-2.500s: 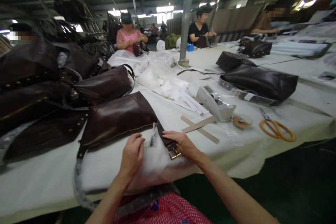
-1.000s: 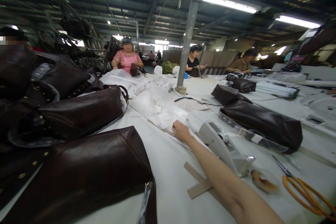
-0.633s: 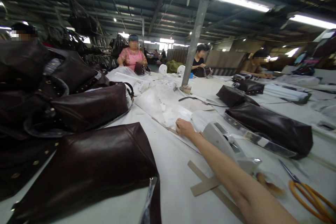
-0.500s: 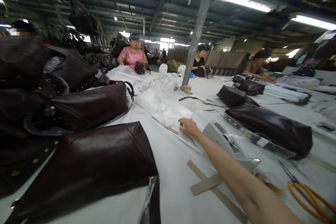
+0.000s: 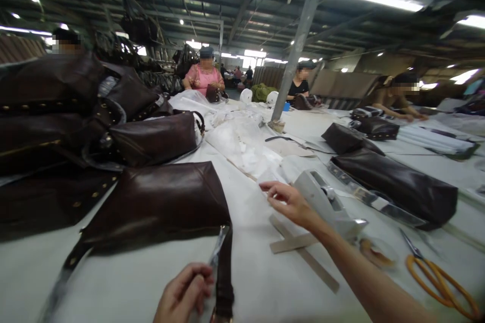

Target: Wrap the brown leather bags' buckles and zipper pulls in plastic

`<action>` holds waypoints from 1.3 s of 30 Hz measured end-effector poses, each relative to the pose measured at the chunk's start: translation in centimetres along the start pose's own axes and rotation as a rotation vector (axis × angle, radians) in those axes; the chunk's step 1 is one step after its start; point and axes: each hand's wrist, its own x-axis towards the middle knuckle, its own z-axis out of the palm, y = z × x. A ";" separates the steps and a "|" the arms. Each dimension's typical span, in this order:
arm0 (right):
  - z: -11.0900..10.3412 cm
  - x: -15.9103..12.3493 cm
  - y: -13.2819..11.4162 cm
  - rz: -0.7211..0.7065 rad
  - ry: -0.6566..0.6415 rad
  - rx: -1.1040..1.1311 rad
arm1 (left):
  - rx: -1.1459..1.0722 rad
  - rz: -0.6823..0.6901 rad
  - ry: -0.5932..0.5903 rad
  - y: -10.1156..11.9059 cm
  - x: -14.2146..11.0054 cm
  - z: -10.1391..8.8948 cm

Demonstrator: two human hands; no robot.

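My left hand (image 5: 185,290) is at the bottom edge, fingers curled in, beside the hanging strap (image 5: 224,277) of a dark brown leather bag (image 5: 162,207). Its fingertips are close to the strap's clear plastic wrap; what they hold, if anything, I cannot make out. Over the white table my right hand (image 5: 290,203) hovers, half curled with a gap between thumb and fingers, and nothing distinct shows in it. A grey tape dispenser (image 5: 322,197) stands right beside it. Two crossed grey-brown strips (image 5: 295,243) lie below that hand.
Brown bags (image 5: 45,86) are piled at the left; another bag (image 5: 397,184) lies at the right. Orange-handled scissors (image 5: 435,275) and a tape roll (image 5: 377,252) lie at the lower right. White plastic sheeting (image 5: 242,141) spreads mid-table near a grey post (image 5: 295,50). Several co-workers sit beyond.
My right hand has drawn back from the white plastic sheeting toward me, and its fingers have spread. My left hand has come into view by the bag's strap. The view has shifted left.
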 end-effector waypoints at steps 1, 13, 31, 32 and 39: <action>1.3 -2.1 -1.9 -0.078 -0.055 -0.018 | -0.058 -0.015 -0.013 0.4 -0.3 0.5; 13.0 -16.2 -13.1 -0.567 -0.300 -0.046 | -0.168 -0.117 -0.058 0.9 -6.3 0.8; 14.2 -19.3 -12.9 -0.207 -0.129 0.181 | -0.049 -0.026 0.005 -0.4 -7.4 -1.3; 14.1 -19.4 -12.5 -0.080 -0.070 0.246 | -0.039 -0.018 -0.009 -0.3 -7.4 -1.3; 14.9 -18.4 -12.4 0.542 -0.027 0.803 | 0.062 -0.002 -0.095 0.3 -8.2 -0.7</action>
